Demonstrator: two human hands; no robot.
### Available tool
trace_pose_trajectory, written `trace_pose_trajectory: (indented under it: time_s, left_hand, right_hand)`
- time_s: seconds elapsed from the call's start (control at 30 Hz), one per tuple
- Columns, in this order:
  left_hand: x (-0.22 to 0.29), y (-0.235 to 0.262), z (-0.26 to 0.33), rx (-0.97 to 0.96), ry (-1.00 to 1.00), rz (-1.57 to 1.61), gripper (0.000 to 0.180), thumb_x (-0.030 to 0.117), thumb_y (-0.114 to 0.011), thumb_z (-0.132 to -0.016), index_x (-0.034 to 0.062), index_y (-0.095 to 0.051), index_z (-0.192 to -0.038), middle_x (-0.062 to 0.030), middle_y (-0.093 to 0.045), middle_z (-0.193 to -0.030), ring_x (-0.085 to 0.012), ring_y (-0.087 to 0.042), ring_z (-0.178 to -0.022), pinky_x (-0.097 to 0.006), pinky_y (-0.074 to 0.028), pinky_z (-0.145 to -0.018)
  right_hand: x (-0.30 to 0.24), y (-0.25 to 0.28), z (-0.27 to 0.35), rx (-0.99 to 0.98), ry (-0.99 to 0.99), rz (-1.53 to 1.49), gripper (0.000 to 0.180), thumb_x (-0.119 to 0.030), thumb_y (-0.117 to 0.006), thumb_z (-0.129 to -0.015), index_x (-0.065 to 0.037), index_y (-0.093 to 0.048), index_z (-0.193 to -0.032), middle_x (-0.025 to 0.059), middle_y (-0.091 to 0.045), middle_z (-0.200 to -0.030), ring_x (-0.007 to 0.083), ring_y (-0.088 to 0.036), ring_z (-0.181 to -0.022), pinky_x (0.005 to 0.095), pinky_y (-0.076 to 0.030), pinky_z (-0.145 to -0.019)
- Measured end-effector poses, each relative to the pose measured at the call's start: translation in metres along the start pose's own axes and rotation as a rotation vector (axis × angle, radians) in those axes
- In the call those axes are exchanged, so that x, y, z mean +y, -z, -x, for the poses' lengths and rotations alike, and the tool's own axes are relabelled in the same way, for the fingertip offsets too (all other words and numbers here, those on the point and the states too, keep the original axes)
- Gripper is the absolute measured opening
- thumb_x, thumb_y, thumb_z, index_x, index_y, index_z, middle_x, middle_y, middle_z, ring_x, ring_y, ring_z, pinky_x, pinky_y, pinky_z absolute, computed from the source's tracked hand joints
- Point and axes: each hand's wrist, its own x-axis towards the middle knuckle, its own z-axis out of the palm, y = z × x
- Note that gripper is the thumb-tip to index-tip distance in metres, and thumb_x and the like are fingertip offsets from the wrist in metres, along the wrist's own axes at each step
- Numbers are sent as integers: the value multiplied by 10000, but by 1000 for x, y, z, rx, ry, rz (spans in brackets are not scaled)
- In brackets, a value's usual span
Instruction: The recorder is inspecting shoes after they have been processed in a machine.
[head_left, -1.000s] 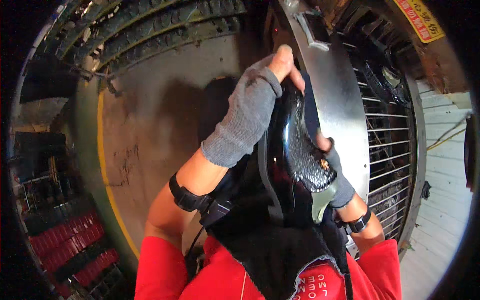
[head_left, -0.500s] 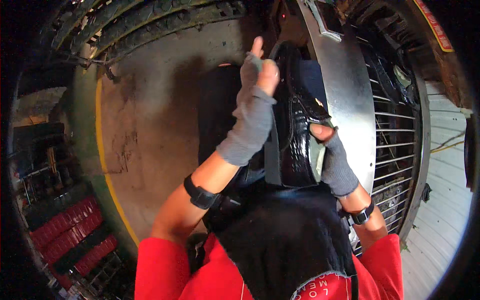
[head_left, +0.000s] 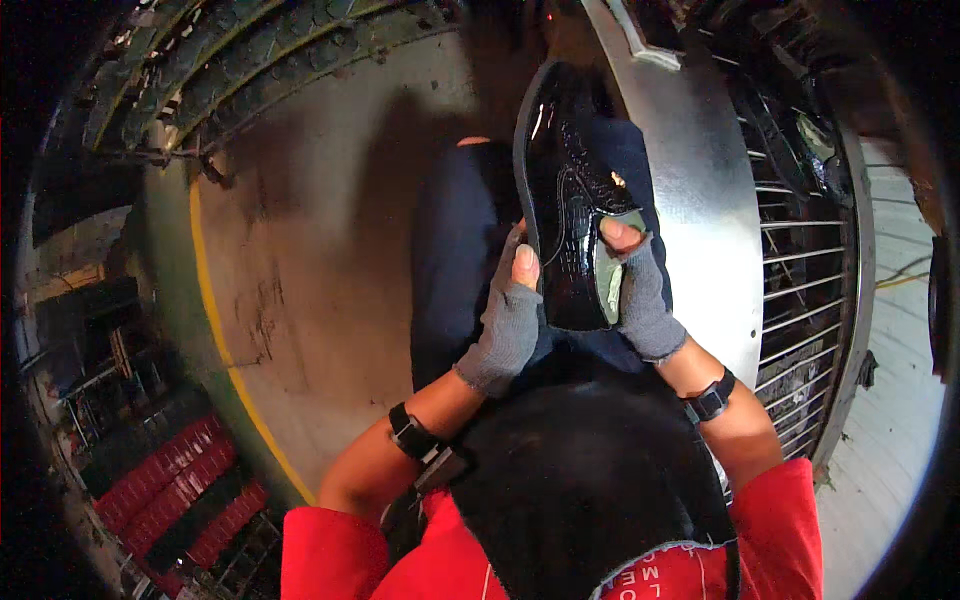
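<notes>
A glossy black shoe (head_left: 575,215) with a crocodile-like texture and a small gold ornament lies on its side over my lap, toe pointing away from me. My left hand (head_left: 513,315), in a grey fingerless glove, grips the sole side near the heel, thumb along the edge. At the shoe's opening, my right hand (head_left: 640,290), gloved the same way, holds the collar with its thumb over the rim at the pale lining. The fingers of both hands are partly hidden behind the shoe.
A shiny metal sheet (head_left: 710,220) runs along my right, beside a rack of metal bars (head_left: 805,300) bearing dark items. Dark racks (head_left: 250,60) stand at the far left. Dark red ridged pieces (head_left: 165,470) sit at the near left. A yellow line (head_left: 215,320) crosses the floor.
My left hand has come down from beside the shoe's front and now grips it near the heel. The shoe has tilted slightly, its toe swinging left, while my right hand keeps its hold.
</notes>
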Motion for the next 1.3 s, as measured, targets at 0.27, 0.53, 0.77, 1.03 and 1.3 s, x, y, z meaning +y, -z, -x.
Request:
trace_pose_trajectory:
  time_s: [0.27,0.53,0.77,1.03,1.3]
  left_hand:
    - [66,-5,25,69,93,-515,831,419,-566,-1104,32,-132,-1697,-134,-450,-1592,-195,-446,-1438,-351,-325,-1232]
    - [159,-76,34,-34,0,325,817,580,-546,-923,-64,-526,-1425,-232,-667,-1335,-341,-692,-1177,-461,-565,-1056]
    - [144,-89,53,-3,-165,60,833,615,-538,-913,-48,-532,-1417,-208,-660,-1334,-311,-686,-1153,-425,-555,-1031]
    - [167,-84,42,-234,-623,-1146,833,608,-492,-1065,40,-346,-1657,-150,-561,-1489,-394,-435,-1343,-482,-297,-1214]
    - [81,-42,-13,-369,165,-634,480,383,-478,-1146,14,-632,-1412,-51,-704,-1134,-115,-633,-927,-293,-538,-863]
  right_hand:
    - [-17,-33,39,-66,204,425,646,-434,-648,-1037,17,-551,-1489,159,-653,-1420,243,-645,-1280,367,-519,-1071]
    - [-63,-97,90,-330,459,324,816,-580,-519,-1052,29,-438,-1590,109,-563,-1470,204,-484,-1402,351,-310,-1208]
    - [-42,-105,103,-47,752,787,486,-312,-481,-1127,37,-588,-1449,145,-629,-1456,262,-527,-1413,382,-329,-1213]
    - [-81,-64,93,-286,486,565,836,-488,-678,-1024,24,-370,-1610,164,-635,-1393,228,-622,-1276,362,-499,-1078]
    - [-146,125,148,249,249,106,459,-383,-701,-985,-8,-655,-1245,92,-751,-1108,203,-733,-985,365,-598,-897]
